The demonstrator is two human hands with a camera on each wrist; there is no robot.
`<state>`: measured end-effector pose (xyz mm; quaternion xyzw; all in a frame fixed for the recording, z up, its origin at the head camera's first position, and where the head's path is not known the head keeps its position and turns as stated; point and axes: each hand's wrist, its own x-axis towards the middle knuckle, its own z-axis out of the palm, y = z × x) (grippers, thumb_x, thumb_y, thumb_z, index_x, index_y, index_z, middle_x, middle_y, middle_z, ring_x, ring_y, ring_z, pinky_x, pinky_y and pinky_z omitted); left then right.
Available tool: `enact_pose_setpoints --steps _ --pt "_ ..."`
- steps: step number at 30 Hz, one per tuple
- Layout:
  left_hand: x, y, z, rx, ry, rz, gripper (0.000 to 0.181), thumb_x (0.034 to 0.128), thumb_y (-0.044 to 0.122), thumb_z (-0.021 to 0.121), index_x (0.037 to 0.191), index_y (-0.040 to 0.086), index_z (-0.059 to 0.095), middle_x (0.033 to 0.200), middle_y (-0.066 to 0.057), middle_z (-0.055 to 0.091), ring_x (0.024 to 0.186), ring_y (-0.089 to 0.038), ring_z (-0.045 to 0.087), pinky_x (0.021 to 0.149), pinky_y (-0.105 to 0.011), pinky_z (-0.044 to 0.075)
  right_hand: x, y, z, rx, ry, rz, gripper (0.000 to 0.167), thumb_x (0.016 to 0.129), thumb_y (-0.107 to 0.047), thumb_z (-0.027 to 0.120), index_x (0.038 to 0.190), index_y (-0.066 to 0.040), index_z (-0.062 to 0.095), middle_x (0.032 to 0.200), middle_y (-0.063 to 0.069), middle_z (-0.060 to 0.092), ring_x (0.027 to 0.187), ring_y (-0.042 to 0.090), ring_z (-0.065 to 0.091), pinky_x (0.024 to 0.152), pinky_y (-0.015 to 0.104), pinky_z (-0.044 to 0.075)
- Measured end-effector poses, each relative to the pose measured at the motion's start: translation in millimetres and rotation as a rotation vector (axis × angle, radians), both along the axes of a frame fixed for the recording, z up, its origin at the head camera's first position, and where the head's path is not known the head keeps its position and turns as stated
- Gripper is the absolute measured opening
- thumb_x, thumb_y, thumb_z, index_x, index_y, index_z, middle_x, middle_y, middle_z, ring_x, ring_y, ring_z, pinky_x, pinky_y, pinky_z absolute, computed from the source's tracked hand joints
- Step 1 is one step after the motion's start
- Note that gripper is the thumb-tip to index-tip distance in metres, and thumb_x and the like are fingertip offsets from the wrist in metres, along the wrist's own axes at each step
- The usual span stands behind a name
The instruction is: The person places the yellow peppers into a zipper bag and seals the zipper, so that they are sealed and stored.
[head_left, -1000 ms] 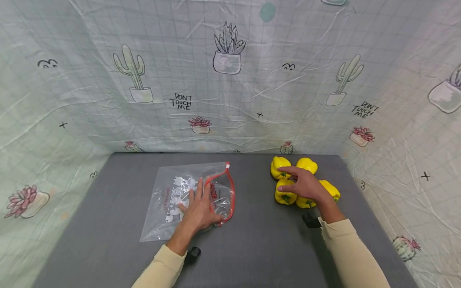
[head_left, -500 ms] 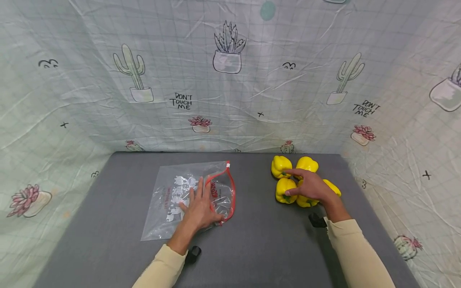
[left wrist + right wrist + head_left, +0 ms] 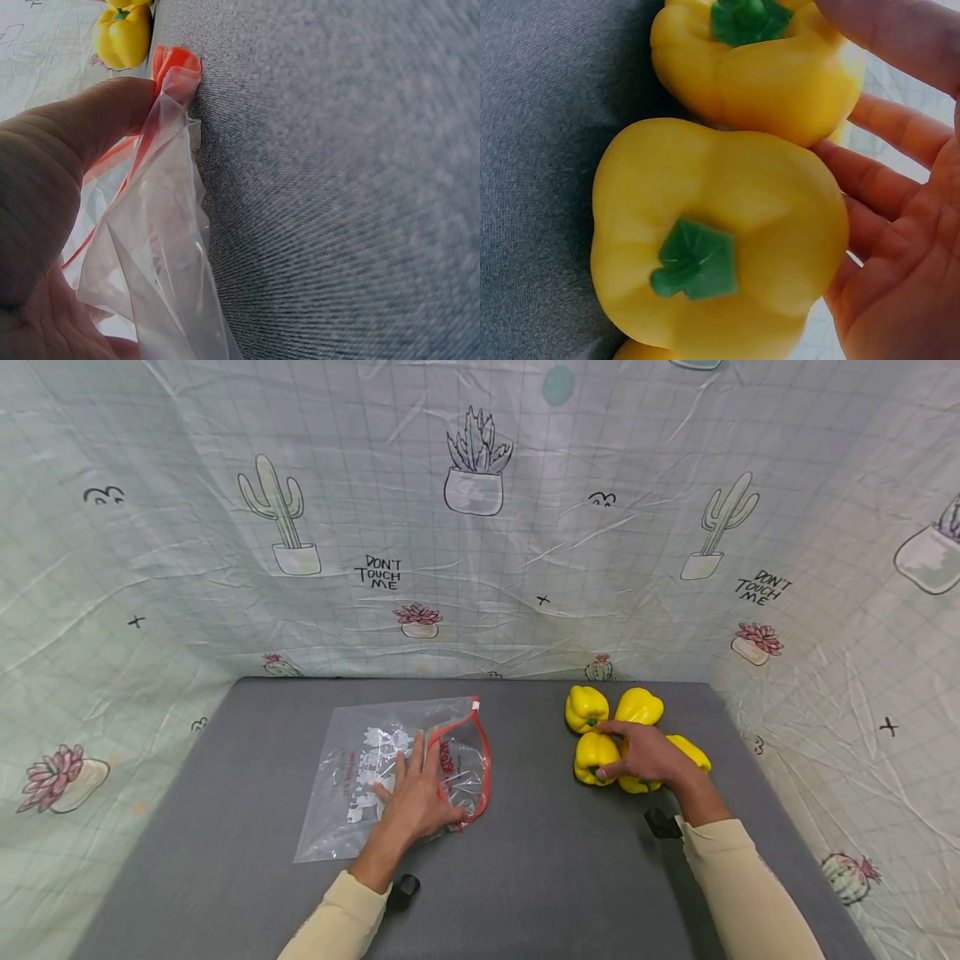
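My left hand rests on a clear plastic zip bag lying flat at left centre, fingers spread. In the left wrist view its thumb presses against the red zip edge at the bag's raised mouth. On the right, several yellow bell peppers stand in a cluster. My right hand reaches over them and grips the front-left yellow bell pepper between thumb and fingers. In the right wrist view another yellow bell pepper with a green stem lies beside the palm; the thumb partly covers the gripped one.
A grey table carries everything. Printed cloth walls close off its back and both sides. Further yellow bell peppers stand behind the right hand and to its right. A black wrist camera sits by each sleeve.
My right hand has shifted slightly right and lowered, its thumb and fingers closing in around the front-left bell pepper. The left hand and bag stay where they were.
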<state>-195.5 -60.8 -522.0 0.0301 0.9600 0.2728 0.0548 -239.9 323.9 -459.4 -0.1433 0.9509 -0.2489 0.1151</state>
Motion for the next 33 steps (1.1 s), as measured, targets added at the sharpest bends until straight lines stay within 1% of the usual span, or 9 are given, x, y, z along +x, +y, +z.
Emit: enact_pose_setpoints --steps 7,13,16,21,25,29,31,33 --pt "-0.9 -0.3 -0.3 -0.021 0.011 -0.001 0.12 0.0682 0.046 0.094 0.164 0.019 0.027 0.177 -0.011 0.009 0.159 -0.054 0.012 0.104 -0.095 0.013 0.0 -4 0.3 0.053 0.002 0.016 0.08 0.082 -0.032 0.089 0.147 -0.001 0.055 0.137 0.026 0.064 0.109 0.035 0.066 0.094 0.054 0.054" --pt "-1.4 -1.2 -0.5 -0.019 0.017 -0.001 0.121 0.0679 0.046 0.094 0.164 0.019 0.025 0.177 -0.011 0.009 0.159 -0.055 0.013 0.103 -0.095 0.013 -1.7 -6 -1.5 0.076 0.047 0.029 0.079 0.081 -0.031 0.089 0.145 0.001 0.057 0.134 0.025 0.066 0.107 0.035 0.066 0.093 0.054 0.055" --pt "-1.1 -1.2 -0.7 -0.014 0.015 0.0 0.121 0.0678 0.046 0.094 0.164 0.019 0.026 0.177 -0.011 0.009 0.159 -0.055 0.013 0.104 -0.095 0.012 -1.6 -7 -2.9 0.072 0.071 0.034 0.078 0.08 -0.031 0.089 0.144 0.003 0.057 0.133 0.027 0.066 0.108 0.037 0.067 0.093 0.055 0.055" --pt "0.1 -1.0 -1.2 -0.01 0.008 0.001 0.119 0.0681 0.045 0.094 0.164 0.018 0.028 0.177 -0.011 0.009 0.159 -0.055 0.012 0.103 -0.095 0.012 -1.0 -7 -6.5 0.051 0.069 0.013 0.077 0.081 -0.03 0.088 0.143 0.004 0.057 0.135 0.027 0.065 0.111 0.039 0.066 0.095 0.056 0.055" --pt "0.4 -1.2 -2.1 -0.013 0.008 -0.006 0.118 0.0681 0.046 0.094 0.163 0.018 0.029 0.177 -0.012 0.009 0.159 -0.055 0.013 0.103 -0.095 0.012 -1.4 -8 -8.9 0.039 0.073 -0.005 0.074 0.083 -0.031 0.086 0.142 0.003 0.058 0.135 0.026 0.065 0.11 0.036 0.066 0.094 0.055 0.056" --pt "0.6 -1.4 -2.9 -0.012 0.013 -0.008 0.118 0.0679 0.047 0.094 0.163 0.018 0.03 0.177 -0.012 0.009 0.159 -0.055 0.013 0.103 -0.095 0.012 -1.3 -9 -10.4 0.023 0.102 -0.011 0.072 0.083 -0.032 0.086 0.141 0.001 0.06 0.134 0.023 0.067 0.107 0.033 0.067 0.093 0.053 0.056" --pt "0.8 -1.4 -3.2 -0.01 0.015 -0.006 0.117 0.0679 0.046 0.094 0.162 0.018 0.03 0.177 -0.011 0.009 0.159 -0.055 0.013 0.103 -0.095 0.011 -0.7 -10 -10.5 0.004 0.111 -0.012 0.072 0.083 -0.031 0.086 0.141 0.001 0.06 0.135 0.023 0.066 0.109 0.034 0.067 0.095 0.055 0.056" --pt "0.9 -1.4 -3.8 -0.008 0.016 -0.005 0.117 0.0679 0.046 0.094 0.162 0.018 0.03 0.177 -0.012 0.009 0.159 -0.055 0.013 0.103 -0.095 0.011 0.4 -12 -10.6 -0.014 0.111 -0.016 0.073 0.083 -0.031 0.086 0.142 0.002 0.059 0.139 0.024 0.065 0.115 0.038 0.066 0.099 0.057 0.054"
